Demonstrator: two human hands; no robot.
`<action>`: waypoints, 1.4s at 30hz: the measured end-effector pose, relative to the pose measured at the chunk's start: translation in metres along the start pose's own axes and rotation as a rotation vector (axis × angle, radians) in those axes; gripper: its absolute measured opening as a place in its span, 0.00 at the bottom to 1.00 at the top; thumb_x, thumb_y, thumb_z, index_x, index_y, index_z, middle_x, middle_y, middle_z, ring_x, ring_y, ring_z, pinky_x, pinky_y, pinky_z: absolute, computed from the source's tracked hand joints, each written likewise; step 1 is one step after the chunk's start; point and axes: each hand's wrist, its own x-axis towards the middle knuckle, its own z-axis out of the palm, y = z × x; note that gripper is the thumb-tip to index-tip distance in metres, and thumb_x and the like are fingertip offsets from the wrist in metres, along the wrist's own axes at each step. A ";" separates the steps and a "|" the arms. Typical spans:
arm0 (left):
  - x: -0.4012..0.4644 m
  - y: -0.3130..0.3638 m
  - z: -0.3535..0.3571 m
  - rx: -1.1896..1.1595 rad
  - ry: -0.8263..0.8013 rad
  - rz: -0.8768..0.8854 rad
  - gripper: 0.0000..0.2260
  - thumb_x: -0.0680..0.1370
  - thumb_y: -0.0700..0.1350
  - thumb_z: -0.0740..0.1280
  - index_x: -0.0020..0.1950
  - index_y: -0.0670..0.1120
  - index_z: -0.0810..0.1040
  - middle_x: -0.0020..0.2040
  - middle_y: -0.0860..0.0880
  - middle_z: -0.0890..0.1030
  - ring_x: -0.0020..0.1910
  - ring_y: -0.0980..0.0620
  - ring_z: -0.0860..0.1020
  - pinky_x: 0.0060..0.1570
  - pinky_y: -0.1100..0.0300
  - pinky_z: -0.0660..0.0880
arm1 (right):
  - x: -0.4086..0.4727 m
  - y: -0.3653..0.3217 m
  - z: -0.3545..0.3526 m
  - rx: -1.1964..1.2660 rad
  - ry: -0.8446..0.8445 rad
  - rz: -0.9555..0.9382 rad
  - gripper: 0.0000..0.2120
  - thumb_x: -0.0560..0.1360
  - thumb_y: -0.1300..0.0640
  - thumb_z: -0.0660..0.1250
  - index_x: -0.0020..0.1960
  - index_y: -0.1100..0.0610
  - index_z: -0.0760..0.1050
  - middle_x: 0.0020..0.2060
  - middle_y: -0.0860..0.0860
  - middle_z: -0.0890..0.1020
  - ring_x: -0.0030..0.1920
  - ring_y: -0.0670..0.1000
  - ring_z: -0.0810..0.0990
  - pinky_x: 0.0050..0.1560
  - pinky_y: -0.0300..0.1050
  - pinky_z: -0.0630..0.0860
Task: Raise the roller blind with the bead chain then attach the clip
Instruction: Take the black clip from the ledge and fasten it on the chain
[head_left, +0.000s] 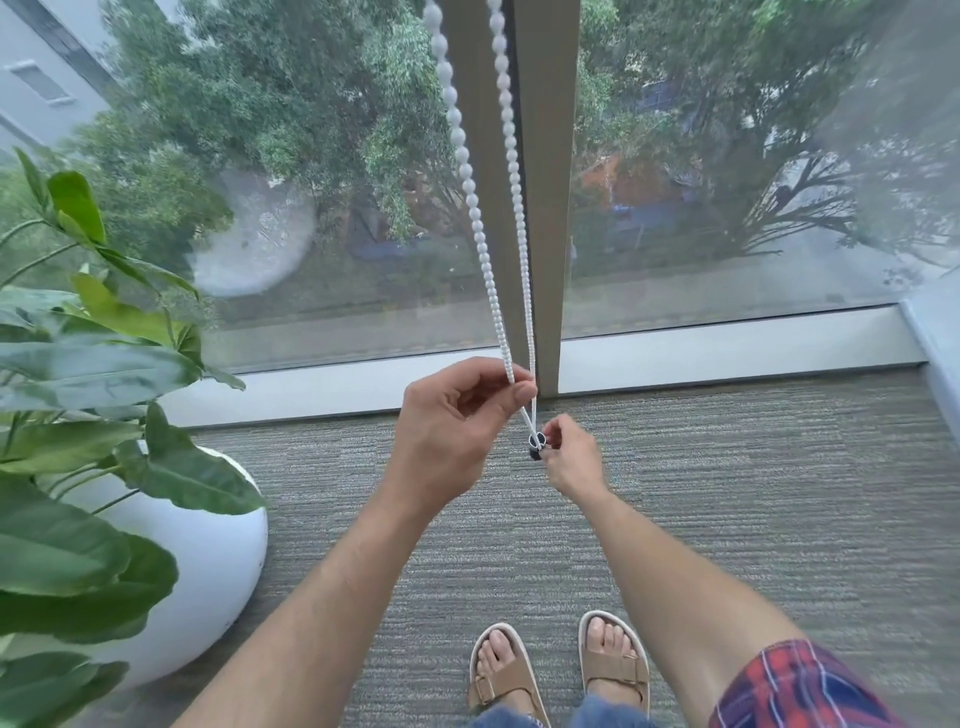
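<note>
Both hands work low before the window mullion: left hand (457, 415) pinches the white plastic bead chain (485, 249) taut, right hand (566, 457) grips the small dark clip (536, 448) at the loop's bottom; advise keeping tension while seating it.

Both strands of the bead chain (480, 228) run out past the top edge, so the blind itself is unseen. Below the left hand (457, 415) pinch, the chain's loop end merges with a small dark clip (536, 448), too small to resolve, partly covered by the right hand (569, 457) fingertips. The plaid sleeve (800, 686) is cropped at the bottom edge.
</note>
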 end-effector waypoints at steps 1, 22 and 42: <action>-0.001 -0.001 -0.001 0.002 0.000 -0.001 0.05 0.72 0.46 0.74 0.46 0.55 0.85 0.43 0.52 0.86 0.43 0.48 0.84 0.50 0.47 0.81 | -0.001 0.000 0.002 -0.008 -0.008 -0.002 0.10 0.76 0.63 0.69 0.50 0.51 0.71 0.45 0.46 0.77 0.45 0.45 0.77 0.43 0.37 0.69; 0.016 0.130 -0.003 0.022 0.268 -0.052 0.08 0.73 0.39 0.75 0.42 0.53 0.83 0.37 0.58 0.85 0.38 0.61 0.82 0.43 0.69 0.76 | -0.138 -0.171 -0.150 0.016 0.183 -0.610 0.16 0.78 0.67 0.61 0.63 0.58 0.76 0.57 0.54 0.82 0.57 0.53 0.80 0.59 0.44 0.74; 0.069 0.401 -0.056 0.098 0.304 0.362 0.05 0.73 0.42 0.73 0.44 0.52 0.84 0.39 0.55 0.85 0.38 0.58 0.83 0.42 0.67 0.76 | -0.273 -0.421 -0.307 0.225 0.317 -0.901 0.14 0.78 0.58 0.64 0.63 0.53 0.74 0.55 0.50 0.83 0.54 0.50 0.82 0.57 0.49 0.77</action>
